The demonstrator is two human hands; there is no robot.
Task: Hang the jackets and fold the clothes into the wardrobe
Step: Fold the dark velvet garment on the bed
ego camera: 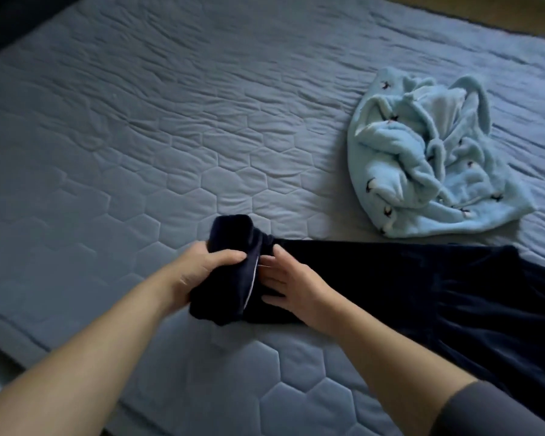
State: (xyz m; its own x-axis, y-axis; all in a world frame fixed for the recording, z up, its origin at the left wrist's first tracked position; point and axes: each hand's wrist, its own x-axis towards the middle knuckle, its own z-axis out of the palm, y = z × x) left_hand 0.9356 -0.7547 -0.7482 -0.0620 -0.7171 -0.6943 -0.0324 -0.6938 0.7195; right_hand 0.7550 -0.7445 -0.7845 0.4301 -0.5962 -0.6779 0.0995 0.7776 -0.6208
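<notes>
A dark navy velvet garment (422,287) lies stretched across the grey quilted bed, its wide end running off to the right. Its left end is rolled or folded up into a thick bundle. My left hand (195,272) grips that bundle from the left, fingers curled over the fabric. My right hand (293,284) lies flat on the garment just right of the bundle, fingers straight and pressing the cloth down. A crumpled light blue fleece garment (428,162) with small dark prints sits further back on the right.
The quilted bed cover (170,136) spreads wide to the left and back. The bed's near edge (76,366) runs diagonally at lower left, with pale floor below it. A dark strip and wooden floor show at the top corners.
</notes>
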